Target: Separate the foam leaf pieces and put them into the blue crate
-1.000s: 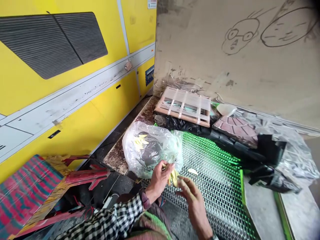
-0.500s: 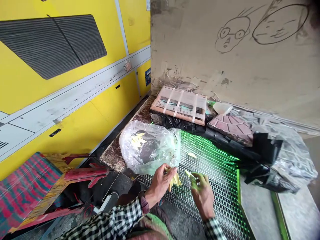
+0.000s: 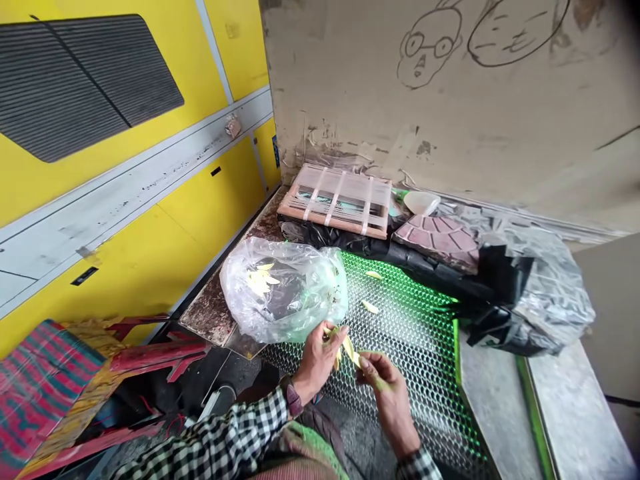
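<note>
My left hand (image 3: 318, 360) is closed around several thin, pale yellow petal-shaped pieces (image 3: 349, 348), whose tips stick out to the right. Close beside it, my right hand (image 3: 387, 390) pinches one such piece between thumb and fingers. Whether that piece is free of the left hand's bunch, I cannot tell. Two more yellow pieces, the nearer one (image 3: 370, 307) and the farther one (image 3: 373, 274), lie apart on the metal mesh surface (image 3: 415, 347). A clear plastic bag (image 3: 235, 293) sits wide-mouthed left of the mesh, with a cluster of yellow pieces (image 3: 261, 279) inside.
Behind the mesh lie black plastic wrapping (image 3: 420, 261), a framed panel (image 3: 345, 200), a pink segmented piece (image 3: 440, 240) and clear plastic (image 3: 560, 280). A cardboard wall (image 3: 340, 87) rises behind. At left are a yellow machine (image 3: 215, 213) and a striped seat (image 3: 45, 393).
A second yellow piece now lies on the mesh, nearer than the first. My right hand has moved left to the bunch in my left hand. The view has shifted right.
</note>
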Motion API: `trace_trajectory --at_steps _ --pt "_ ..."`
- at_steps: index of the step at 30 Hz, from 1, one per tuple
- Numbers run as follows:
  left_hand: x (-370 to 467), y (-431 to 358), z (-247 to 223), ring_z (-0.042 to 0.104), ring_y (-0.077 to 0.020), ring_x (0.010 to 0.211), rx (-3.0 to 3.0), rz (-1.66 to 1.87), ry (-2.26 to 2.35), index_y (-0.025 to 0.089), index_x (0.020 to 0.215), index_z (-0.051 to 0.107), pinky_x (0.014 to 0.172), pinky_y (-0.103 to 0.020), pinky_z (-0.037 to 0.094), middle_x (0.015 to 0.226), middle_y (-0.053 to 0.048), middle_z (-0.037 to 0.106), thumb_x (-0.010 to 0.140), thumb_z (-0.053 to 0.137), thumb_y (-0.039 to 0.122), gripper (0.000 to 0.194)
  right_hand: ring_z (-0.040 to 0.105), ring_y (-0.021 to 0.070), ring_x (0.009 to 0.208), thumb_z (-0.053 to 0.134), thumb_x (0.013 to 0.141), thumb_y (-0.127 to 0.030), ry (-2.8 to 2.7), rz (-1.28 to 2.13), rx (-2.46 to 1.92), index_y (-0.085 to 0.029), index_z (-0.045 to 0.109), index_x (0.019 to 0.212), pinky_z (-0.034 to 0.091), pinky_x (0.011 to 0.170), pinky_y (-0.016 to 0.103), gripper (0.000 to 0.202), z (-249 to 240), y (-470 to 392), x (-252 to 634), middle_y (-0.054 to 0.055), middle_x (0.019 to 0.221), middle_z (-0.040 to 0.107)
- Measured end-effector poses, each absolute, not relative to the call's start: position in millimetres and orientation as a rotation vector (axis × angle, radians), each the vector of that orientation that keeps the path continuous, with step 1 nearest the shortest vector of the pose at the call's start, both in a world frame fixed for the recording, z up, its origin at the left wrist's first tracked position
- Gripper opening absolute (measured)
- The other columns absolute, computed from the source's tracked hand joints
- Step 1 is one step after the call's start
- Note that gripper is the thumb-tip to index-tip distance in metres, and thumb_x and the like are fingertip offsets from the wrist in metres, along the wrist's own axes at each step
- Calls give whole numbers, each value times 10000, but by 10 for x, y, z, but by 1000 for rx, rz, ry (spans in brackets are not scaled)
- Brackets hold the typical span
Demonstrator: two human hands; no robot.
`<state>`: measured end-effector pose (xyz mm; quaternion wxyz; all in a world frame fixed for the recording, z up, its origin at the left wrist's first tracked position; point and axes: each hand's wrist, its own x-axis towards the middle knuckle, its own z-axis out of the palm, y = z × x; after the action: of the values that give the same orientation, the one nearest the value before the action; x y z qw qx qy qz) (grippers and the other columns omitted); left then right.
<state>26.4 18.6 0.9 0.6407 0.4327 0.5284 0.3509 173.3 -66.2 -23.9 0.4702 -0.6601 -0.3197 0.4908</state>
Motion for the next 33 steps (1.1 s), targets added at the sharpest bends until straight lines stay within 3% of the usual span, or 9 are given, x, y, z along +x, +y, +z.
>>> trace_trajectory --at_steps 5,9,12,15,20,22,24,29,33 --pt "283 199 -34 458 -82 519 992 763 1182 204 822 536 454 -195 371 682 53 512 888 675 636 459 614 253 865 453 1054 -365 -1555 338 -1995 -202 697 999 460 775 384 299 -727 -746 2050 91 956 720" --pt "309 106 -87 461 -83 436 950 701 1160 215 819 517 379 -200 354 647 64 518 872 669 672 484 615 252 937 413 1049 -199 -1910 28 -1959 -211 689 1033 441 835 383 277 -983 -847 2141 85 1025 730" --pt "298 67 -148 451 -81 405 950 662 1150 217 827 514 366 -204 354 628 70 523 869 670 675 485 621 260 972 423 1037 -190 -1924 6 -1953 -213 677 1041 443 852 392 255 -953 -897 2117 95 1102 729" --pt "287 69 -183 448 -83 394 971 639 1143 221 839 510 372 -208 355 611 74 525 877 663 669 475 629 277 1002 446 1043 -277 -1733 158 -1932 -227 689 1083 461 871 415 252 -705 -876 2006 103 1151 723" --pt "324 86 -170 446 -83 415 1052 656 1137 215 826 516 399 -208 350 607 67 526 870 683 652 470 655 252 938 569 1009 -526 -1103 990 -1751 -231 691 1081 524 823 370 327 -229 -763 1681 79 1063 720" --pt "338 90 -170 449 -89 417 1040 663 1125 216 839 520 402 -211 350 592 69 523 867 681 663 476 644 235 859 601 978 -580 -923 1161 -1679 -221 678 1014 533 770 349 369 -219 -734 1632 60 959 708" --pt "336 97 -187 445 -96 400 1009 651 1134 219 851 521 391 -217 338 557 81 498 862 668 691 495 626 228 810 600 970 -591 -896 1059 -1770 -214 660 972 523 735 345 382 -332 -725 1690 57 905 692" --pt "273 106 -264 446 -85 420 860 651 1180 210 848 527 395 -217 356 611 71 517 819 680 738 550 604 270 867 436 1037 -419 -1532 232 -2087 -214 651 953 454 765 390 309 -779 -735 2042 116 959 712" --pt "222 108 -268 448 -73 466 656 622 1121 210 835 502 401 -204 368 684 57 524 813 651 781 590 621 283 975 394 1048 -286 -1814 48 -2064 -217 661 992 447 845 411 282 -835 -736 2077 124 1073 733"
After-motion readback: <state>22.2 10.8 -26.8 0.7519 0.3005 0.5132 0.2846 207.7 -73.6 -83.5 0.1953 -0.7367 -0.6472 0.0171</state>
